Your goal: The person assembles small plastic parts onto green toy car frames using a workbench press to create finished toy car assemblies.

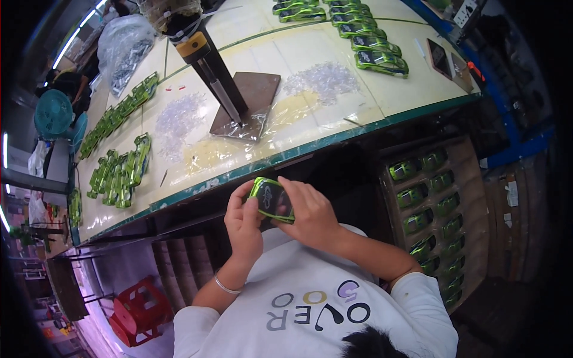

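A green toy car body (272, 199) with a dark, glossy top is held in front of my chest, just off the table's near edge. My left hand (243, 224) grips its left end, thumb on the near side. Wrapped around its right end is my right hand (309, 213), with the fingers over the far edge. The car's underside is hidden from view. On the table beyond stands a dark press-like tool (209, 65) on a brown square base (262, 95). Heaps of small clear plastic pieces (325, 82) lie on either side of it.
More green car bodies stand in rows at the table's far right (382, 61) and left (119, 173). A brown tray (471, 197) of cars is at my right. A phone (439, 58) lies near the right edge. A red stool (140, 310) and a green fan (54, 112) are at left.
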The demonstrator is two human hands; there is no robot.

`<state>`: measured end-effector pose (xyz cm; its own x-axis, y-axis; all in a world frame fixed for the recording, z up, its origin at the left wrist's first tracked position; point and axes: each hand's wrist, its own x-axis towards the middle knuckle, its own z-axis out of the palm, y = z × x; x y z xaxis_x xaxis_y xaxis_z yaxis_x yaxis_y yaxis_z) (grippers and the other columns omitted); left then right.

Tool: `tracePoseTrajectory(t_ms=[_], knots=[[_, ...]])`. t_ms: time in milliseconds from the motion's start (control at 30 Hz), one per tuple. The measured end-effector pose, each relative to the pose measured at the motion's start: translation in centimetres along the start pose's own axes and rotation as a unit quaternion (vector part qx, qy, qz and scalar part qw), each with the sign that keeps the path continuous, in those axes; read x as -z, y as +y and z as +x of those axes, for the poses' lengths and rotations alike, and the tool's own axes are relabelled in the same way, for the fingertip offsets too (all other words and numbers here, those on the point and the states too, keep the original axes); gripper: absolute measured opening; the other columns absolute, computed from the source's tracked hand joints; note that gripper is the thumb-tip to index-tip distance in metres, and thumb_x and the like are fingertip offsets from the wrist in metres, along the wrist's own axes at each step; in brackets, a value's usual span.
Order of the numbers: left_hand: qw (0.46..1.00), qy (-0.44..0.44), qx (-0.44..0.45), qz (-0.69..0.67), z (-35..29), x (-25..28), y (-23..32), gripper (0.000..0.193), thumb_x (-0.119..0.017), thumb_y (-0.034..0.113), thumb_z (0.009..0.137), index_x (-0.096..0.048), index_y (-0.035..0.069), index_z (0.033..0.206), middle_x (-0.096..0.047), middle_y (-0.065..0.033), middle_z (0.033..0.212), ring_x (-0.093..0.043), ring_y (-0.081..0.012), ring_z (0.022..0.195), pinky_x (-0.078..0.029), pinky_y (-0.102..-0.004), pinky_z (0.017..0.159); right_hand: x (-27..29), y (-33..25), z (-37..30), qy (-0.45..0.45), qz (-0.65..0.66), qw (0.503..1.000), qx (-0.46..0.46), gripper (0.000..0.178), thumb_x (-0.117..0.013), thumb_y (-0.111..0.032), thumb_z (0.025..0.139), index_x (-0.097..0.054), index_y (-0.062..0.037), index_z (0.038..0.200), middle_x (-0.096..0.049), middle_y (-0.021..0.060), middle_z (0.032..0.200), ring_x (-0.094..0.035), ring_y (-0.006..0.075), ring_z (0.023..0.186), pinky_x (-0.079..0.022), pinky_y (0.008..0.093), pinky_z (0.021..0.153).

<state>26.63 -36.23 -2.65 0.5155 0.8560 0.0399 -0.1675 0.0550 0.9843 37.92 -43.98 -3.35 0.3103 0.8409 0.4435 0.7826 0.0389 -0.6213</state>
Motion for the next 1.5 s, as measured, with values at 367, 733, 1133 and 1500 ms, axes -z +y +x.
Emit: tracePoseTrajectory(t_ms=[367,733,1133,1500], knots=[[0.964,-0.046,0.166,-0.201,-0.2,1.0,-0.2,0.027,-0.038,0.014,0.087,-0.044,-0.004,0.106,-0.057,-0.013,0.088,-0.06,-0.0184,0.067,-0.051,-0.0252,0.056,6.2,10.5,8.9,0.155,-0.128,0.976,-0.087,0.009,-0.058,-0.01,0.07,-0.056,-0.0043,0.077,-0.053,0.0095,0.077,-0.049,0.0274,0.078,-0.041,0.0362,0.069],[0.963,-0.042,0.187,-0.189,-0.4,1.3,-0.4,0.025,-0.038,0.013,0.087,-0.046,-0.003,0.105,-0.057,-0.0118,0.086,-0.059,-0.0175,0.068,-0.051,-0.0251,0.056,5.1,12.0,10.4,0.058,-0.128,0.983,-0.114,0.008,-0.057,-0.013,0.072,-0.056,-0.0064,0.075,-0.052,0.0092,0.078,-0.05,0.0269,0.079,-0.042,0.0354,0.069],[0.966,-0.05,0.188,-0.17,-0.6,1.4,-1.0,0.024,-0.038,0.012,0.087,-0.046,-0.002,0.105,-0.057,-0.011,0.086,-0.059,-0.0163,0.068,-0.05,-0.0254,0.059,4.7,11.0,10.7,0.067,-0.186,0.98,-0.028,0.005,-0.057,-0.01,0.07,-0.058,-0.005,0.069,-0.052,0.0078,0.076,-0.051,0.0247,0.075,-0.042,0.0349,0.065],[0.968,-0.04,0.184,-0.166,-0.8,1.5,-0.7,0.023,-0.038,0.013,0.087,-0.046,-0.001,0.103,-0.057,-0.0112,0.084,-0.059,-0.0164,0.065,-0.051,-0.0251,0.055,5.3,11.4,9.9,0.154,0.239,0.948,-0.146,0.015,-0.055,0.002,0.074,-0.059,0.0048,0.089,-0.052,0.0018,0.075,-0.049,0.008,0.068,-0.041,0.0189,0.064]])
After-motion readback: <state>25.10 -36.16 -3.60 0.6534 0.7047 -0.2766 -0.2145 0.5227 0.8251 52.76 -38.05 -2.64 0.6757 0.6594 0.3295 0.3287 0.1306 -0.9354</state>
